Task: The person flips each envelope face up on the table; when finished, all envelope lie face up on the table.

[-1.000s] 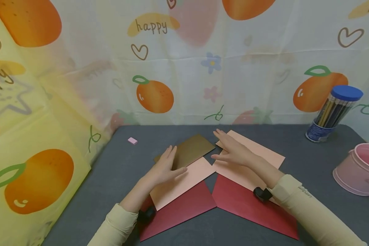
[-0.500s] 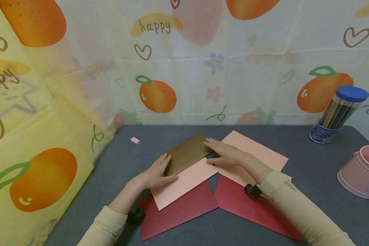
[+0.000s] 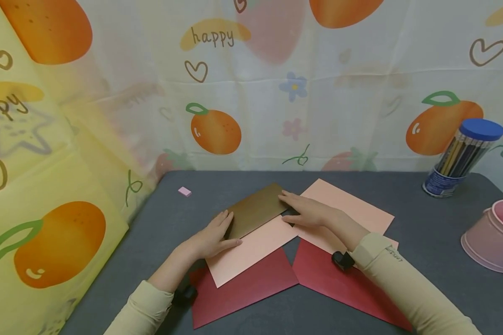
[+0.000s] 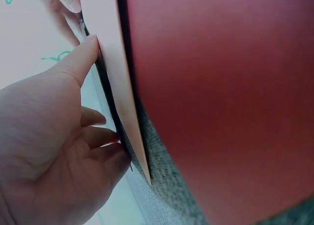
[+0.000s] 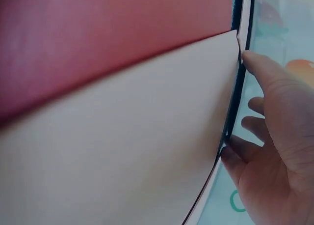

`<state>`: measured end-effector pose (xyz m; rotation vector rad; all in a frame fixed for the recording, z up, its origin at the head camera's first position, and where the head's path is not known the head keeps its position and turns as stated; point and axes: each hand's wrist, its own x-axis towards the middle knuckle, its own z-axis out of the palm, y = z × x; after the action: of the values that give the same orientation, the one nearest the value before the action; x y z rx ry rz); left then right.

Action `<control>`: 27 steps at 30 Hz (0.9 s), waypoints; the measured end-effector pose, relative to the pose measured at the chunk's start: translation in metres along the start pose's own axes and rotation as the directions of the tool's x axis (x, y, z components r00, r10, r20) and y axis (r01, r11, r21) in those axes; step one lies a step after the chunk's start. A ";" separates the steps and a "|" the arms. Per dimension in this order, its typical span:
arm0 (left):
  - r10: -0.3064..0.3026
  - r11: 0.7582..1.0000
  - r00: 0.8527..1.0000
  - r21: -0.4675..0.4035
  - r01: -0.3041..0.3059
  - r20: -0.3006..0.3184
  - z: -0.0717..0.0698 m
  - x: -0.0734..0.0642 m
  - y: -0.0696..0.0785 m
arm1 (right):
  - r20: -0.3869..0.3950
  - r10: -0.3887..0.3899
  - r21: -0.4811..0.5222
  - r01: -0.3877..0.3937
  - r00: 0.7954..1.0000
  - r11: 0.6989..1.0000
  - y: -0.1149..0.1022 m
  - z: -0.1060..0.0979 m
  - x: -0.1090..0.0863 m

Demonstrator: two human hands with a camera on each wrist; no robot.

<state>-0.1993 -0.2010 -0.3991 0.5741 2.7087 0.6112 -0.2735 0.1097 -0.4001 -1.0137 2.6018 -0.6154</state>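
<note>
A brown sheet of card (image 3: 255,209) lies angled over the left pink sheet (image 3: 251,251), which overlaps a red sheet (image 3: 247,291). At the brown sheet's left end rests my left hand (image 3: 209,237), fingers extended on its edge and thumb over the pink sheet. My right hand (image 3: 312,210) lies at the brown sheet's right end, fingertips at its corner, thumb lower down near where the pink sheets meet. Under that arm are another pink sheet (image 3: 348,204) and a second red sheet (image 3: 331,274). In the right wrist view, the thumb and fingertips (image 5: 234,161) meet the sheet edges.
A small pink block (image 3: 185,191) lies at the back left of the dark table (image 3: 142,242). A blue-lidded tub of pencils (image 3: 461,158) and a pink bucket (image 3: 492,237) stand at the right. A fruit-printed curtain (image 3: 260,107) hangs behind.
My right hand has moved left, from the right pink sheet to the brown sheet's corner. My left hand has slid left and down to the brown sheet's end. Over the last half second both barely move.
</note>
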 end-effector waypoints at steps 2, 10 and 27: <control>-0.002 1.000 1.000 0.019 0.002 0.003 0.000 0.000 0.000 | -0.007 -0.009 0.002 0.009 1.000 1.000 0.001 0.000 0.000; -0.013 0.992 1.000 0.125 0.013 0.003 -0.002 -0.001 0.001 | -0.062 -0.072 -0.006 0.072 0.995 0.997 0.002 0.001 0.002; 0.325 0.931 0.932 0.230 -0.284 -0.163 -0.015 -0.013 -0.012 | -0.307 -0.097 -0.048 0.087 0.947 0.995 0.003 -0.002 -0.002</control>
<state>-0.1977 -0.2218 -0.3892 1.0575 2.9146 0.4888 -0.2747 0.1134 -0.4001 -1.1357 2.8537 -0.8150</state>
